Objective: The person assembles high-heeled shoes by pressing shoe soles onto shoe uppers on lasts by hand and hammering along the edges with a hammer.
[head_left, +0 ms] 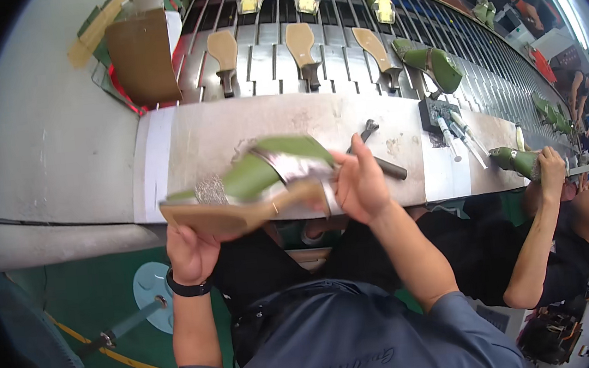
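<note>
A high-heeled sandal (pixel 245 182) on a green shoe last hangs tilted over the bench edge, blurred by motion. It has a tan sole, a glittery front strap and a shiny silver strap. My left hand (pixel 192 253) is closed on its toe end, the thumb at the sole. Around the heel end is my right hand (pixel 362 188), one finger raised and others partly behind the sandal. Just beyond this hand lies a dark-handled hand tool (pixel 390 168), its middle hidden by my fingers.
Past the pale bench top (pixel 295 113) runs a slatted metal conveyor (pixel 258 67) with tan heeled soles (pixel 301 45) and a green last (pixel 432 68). A dark block (pixel 437 113) holds slim syringe-like tubes. A co-worker's hand (pixel 552 166) grips another green shoe (pixel 516 161). Cardboard (pixel 143 60) stands left.
</note>
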Tool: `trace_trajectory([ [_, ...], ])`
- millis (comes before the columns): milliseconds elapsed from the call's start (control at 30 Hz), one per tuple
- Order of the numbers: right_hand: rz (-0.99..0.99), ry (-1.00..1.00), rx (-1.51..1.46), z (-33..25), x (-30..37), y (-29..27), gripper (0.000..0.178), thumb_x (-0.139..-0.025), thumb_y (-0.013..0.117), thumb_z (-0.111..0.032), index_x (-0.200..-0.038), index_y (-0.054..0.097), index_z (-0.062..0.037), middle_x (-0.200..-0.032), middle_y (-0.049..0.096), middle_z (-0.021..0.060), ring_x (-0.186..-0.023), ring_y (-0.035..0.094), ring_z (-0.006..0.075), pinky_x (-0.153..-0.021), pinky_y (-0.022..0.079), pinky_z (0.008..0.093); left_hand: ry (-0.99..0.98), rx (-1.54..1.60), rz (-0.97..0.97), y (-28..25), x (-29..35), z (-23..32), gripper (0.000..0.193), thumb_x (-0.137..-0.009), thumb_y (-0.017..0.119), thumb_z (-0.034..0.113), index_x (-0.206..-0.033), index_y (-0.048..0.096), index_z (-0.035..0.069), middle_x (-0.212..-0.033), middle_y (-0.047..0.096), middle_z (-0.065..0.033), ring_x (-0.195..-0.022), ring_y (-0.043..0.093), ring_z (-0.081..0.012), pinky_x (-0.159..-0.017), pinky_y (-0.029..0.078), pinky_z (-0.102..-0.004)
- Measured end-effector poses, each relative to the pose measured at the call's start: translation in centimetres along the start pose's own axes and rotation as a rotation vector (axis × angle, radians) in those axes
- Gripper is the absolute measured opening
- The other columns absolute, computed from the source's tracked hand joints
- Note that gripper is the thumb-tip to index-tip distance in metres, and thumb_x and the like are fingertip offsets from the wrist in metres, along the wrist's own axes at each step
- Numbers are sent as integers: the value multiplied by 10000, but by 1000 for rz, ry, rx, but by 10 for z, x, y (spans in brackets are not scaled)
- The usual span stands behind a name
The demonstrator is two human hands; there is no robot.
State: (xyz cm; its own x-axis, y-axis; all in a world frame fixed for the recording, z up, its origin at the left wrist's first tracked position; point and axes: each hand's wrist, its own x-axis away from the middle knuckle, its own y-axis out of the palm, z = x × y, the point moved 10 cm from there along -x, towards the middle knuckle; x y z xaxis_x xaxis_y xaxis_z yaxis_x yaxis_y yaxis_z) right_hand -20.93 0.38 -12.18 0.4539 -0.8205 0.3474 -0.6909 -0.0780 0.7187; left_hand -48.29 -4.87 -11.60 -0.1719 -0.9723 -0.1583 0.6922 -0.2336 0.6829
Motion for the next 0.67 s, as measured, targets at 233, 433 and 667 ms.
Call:
trace_trajectory([
  [233,9,-369,59,-47,-15,59,580,-1096,459,-357,-1516,477,44,-1454,603,219,-1306,632,355,-1068,551,535,105,-805,346,-14,-60,9,468,-1034,726,250,-1393,629,-33,-1374,690,-168,-1207,691,-294,-1049,556,-429],
  [433,461,-965,1054,-174,-109,101,463,-1001,719,-320,-1304,670,26,-1117,756,169,-975,737,279,-870,567,385,461,-1775,40,66,-57,-19,373,-830,806,185,-1159,741,22,-1263,738,-158,-1216,678,-369,-993,542,-470],
  [667,463,-709,1504,-167,-188,58,529,-1001,593,-512,-1212,730,-46,-1092,755,263,-1057,701,473,-942,541,529,456,-1737,45,57,-54,-22,326,-836,802,184,-1120,752,33,-1261,746,-141,-1226,682,-348,-1003,536,-455],
])
